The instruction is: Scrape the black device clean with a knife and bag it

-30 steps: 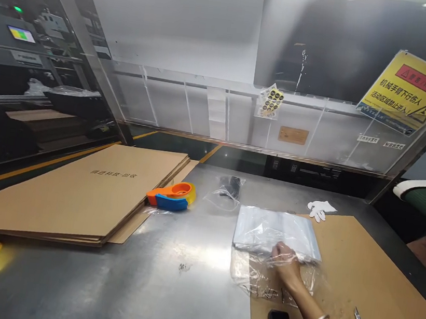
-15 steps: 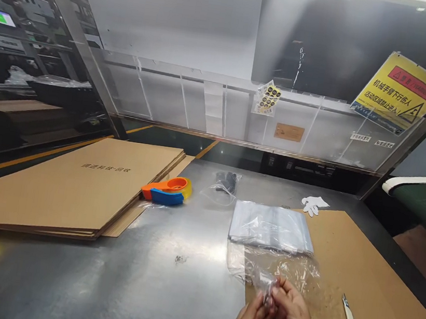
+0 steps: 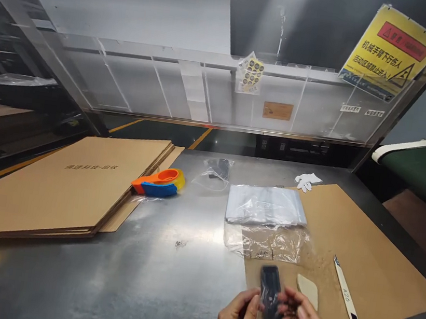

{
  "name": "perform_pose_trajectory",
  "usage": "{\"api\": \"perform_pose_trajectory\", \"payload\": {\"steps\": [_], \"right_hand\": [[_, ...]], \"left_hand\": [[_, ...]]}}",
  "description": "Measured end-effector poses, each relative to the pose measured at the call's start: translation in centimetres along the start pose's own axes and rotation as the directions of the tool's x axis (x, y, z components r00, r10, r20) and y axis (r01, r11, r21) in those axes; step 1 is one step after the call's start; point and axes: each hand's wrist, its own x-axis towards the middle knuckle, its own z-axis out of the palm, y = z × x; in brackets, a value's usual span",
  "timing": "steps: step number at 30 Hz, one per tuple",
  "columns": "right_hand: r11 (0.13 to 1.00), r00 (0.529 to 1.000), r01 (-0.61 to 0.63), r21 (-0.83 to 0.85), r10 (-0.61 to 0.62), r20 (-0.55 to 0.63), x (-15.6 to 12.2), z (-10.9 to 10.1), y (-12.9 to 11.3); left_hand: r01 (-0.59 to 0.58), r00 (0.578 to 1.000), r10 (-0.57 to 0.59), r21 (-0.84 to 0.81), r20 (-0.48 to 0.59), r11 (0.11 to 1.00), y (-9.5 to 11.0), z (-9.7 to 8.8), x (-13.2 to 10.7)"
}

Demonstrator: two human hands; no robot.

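A long dark object in a clear plastic bag (image 3: 271, 300) lies between my two hands, at the lower right. My left hand (image 3: 239, 317) is closed, its thumb and fingers pinching the bag's left edge. At the right side of the bag, my right hand (image 3: 305, 318) has its fingers apart and slightly blurred; they are beside or just touching the plastic. The lower end of the dark object is blurred. Just beyond the bag lies a stack of clear plastic bags (image 3: 267, 207). A small beige pad (image 3: 308, 291) rests on cardboard to the right.
A cutter marked A26 (image 3: 347, 296) lies on the brown cardboard sheet (image 3: 386, 276). White glove (image 3: 307, 181) and bagged dark items (image 3: 218, 169) are farther back. An orange and blue tape dispenser (image 3: 158, 182) touches the flat cardboard stack (image 3: 88, 180). A clear panel (image 3: 152, 86) borders the metal table (image 3: 135, 275).
My hands have moved apart from gathering the plastic's end. The dark object in its bag now shows between them, and the right fingers have loosened. The view has shifted.
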Motion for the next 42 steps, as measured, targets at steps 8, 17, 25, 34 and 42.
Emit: {"api": "perform_pose_trajectory", "payload": {"steps": [8,17,25,34,42], "right_hand": [[0.966,0.921,0.129,-0.222,-0.034,0.388,1.9,-1.2,-4.5],[0.714,0.829,0.397,-0.577,-0.009,0.560,0.2,-1.6,-6.6],[0.795,0.893,0.264,-0.546,0.011,0.449,0.3,-1.2,-4.3],[0.641,0.840,0.502,-0.580,-0.202,0.504,-1.2,0.8,-5.0],[0.791,0.922,0.310,-0.527,-0.114,0.370,-0.5,0.5,-4.1]], "left_hand": [[0.075,0.905,-0.146,0.188,0.399,0.979,0.6,-1.8,-1.0],[0.147,0.805,-0.320,0.354,0.499,0.924,2.2,-2.8,-0.7],[-0.020,0.866,-0.215,0.461,0.451,0.887,2.7,-2.7,-0.6],[-0.165,0.963,0.096,0.269,0.252,0.949,3.2,-2.0,-2.4],[-0.029,0.992,0.005,0.196,0.125,0.980,0.8,-2.1,-2.1]]}}
